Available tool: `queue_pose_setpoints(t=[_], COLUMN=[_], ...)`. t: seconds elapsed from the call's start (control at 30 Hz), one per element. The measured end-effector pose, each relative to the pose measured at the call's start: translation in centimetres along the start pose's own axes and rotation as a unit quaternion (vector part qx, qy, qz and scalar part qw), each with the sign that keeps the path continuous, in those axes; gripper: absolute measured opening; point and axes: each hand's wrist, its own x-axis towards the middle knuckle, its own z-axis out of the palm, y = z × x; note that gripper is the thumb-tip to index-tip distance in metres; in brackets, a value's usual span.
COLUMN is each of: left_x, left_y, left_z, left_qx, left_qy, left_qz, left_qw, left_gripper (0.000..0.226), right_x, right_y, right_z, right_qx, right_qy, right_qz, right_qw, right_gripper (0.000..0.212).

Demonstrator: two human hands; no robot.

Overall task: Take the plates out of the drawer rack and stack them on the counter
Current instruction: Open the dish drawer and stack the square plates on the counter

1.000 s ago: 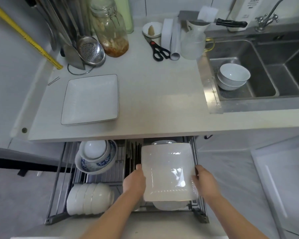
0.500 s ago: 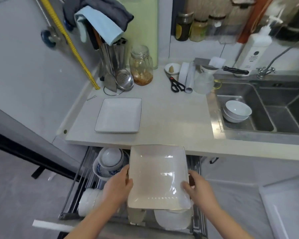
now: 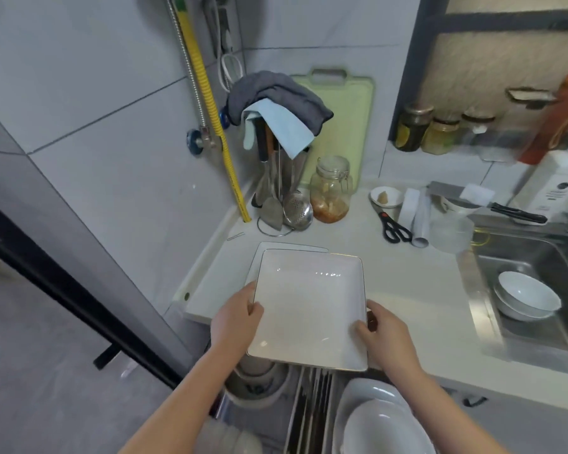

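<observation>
Plate point(image 3: 309, 306) pinched at both near corners by left hand point(image 3: 236, 319) and right hand point(image 3: 382, 335) | hovering over counter plate point(image 3: 259, 253) just beyond my grip | I fear misaligned landing, chipped rims.

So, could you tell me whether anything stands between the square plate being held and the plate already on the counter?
Nothing visible does. Both hands, left hand and right hand, hold the square plate above the counter plate, whose far and left edges show beyond it. The scissors and jar lie farther back, clear of that spot.
</observation>
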Motion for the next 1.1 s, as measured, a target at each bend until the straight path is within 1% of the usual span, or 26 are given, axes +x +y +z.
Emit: queue_pose_setpoints(t=[0.1,0.17,0.27,0.37,0.47,0.53,0.6,0.73,0.83,0.93,1.1], left_x=[3.5,5.9,9.0,11.2,12.8,13.4,14.0,14.6,15.0,15.4,15.6], left_y=[-0.6,-1.2,-2.3,-3.2,-4.0,-4.5,-5.0,-5.4,-5.7,-6.0,-6.2], left_z=[-0.6,-0.5,-0.1,0.3,0.9,1.3,1.8,2.8,3.2,3.4,3.8], left_qx=[0.008,0.013,0.029,0.044,0.057,0.062,0.072,0.087,0.092,0.092,0.094], left_qy=[-0.027,-0.042,-0.059,-0.072,-0.09,-0.101,-0.108,-0.101,-0.105,-0.111,-0.107], left_qz=[-0.006,-0.019,-0.02,-0.014,-0.002,0.001,-0.004,-0.013,-0.016,-0.024,-0.023], left_qw=[1.0,0.999,0.998,0.996,0.994,0.993,0.992,0.991,0.99,0.989,0.989], left_gripper=[0.026,0.03,0.037,0.034,0.026,0.024,0.011,0.021,0.015,0.011,0.013], right_x=[2.8,4.6,7.1,9.0,10.4,11.2,11.8,12.6,12.8,13.1,13.4], right_y=[-1.3,-2.0,-2.6,-2.8,-2.7,-2.5,-2.3,-1.8,-1.5,-1.3,-0.7], right_z=[1.2,2.1,3.4,4.8,6.0,6.6,7.1,7.5,7.8,8.1,8.4], right_qx=[-0.007,-0.003,0.017,0.016,0.013,0.009,0.0,-0.019,-0.032,-0.037,-0.057], right_qy=[0.004,0.002,-0.022,-0.041,-0.044,-0.044,-0.042,-0.04,-0.042,-0.04,-0.051], right_qz=[0.007,0.023,0.059,0.08,0.092,0.099,0.108,0.112,0.108,0.104,0.104], right_qw=[1.0,1.0,0.998,0.996,0.995,0.994,0.993,0.993,0.993,0.993,0.992], right_gripper=[0.014,0.018,0.02,0.018,0.016,0.016,0.016,0.016,0.013,0.015,0.013])
